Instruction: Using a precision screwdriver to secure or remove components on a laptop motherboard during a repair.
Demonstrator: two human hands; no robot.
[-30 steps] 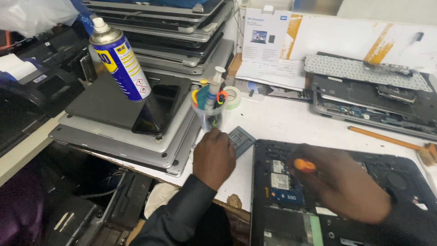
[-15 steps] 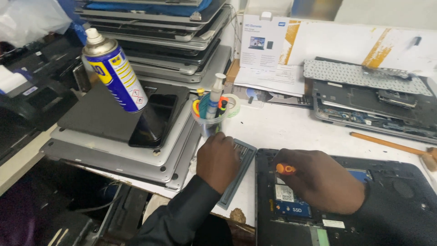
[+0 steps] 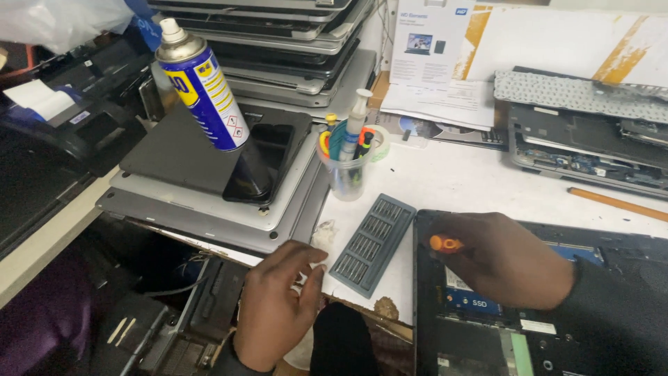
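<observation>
Where the laptop base [image 3: 557,306] lies open at five o'clock: right hand [image 3: 504,261], closed around a screwdriver [image 3: 444,243], only the orange handle end showing, pointing toward nine o'clock; long axis apparently running nine to three, tip hidden under the palm, presumably held down on the exposed board.
Left hand [image 3: 275,299], at seven o'clock, fingers loosely spread, holding nothing, fingertips near the table edge [image 3: 445,181] just beside a crumpled white scrap [image 3: 321,235].
Between the hands: grey bit tray [image 3: 372,244], long axis seven to one, within easy reach.
Beyond, at twelve: clear cup of tools [image 3: 346,170].
At ten: tilted spray can [image 3: 202,83], resting on stacked laptops [image 3: 209,195].
</observation>
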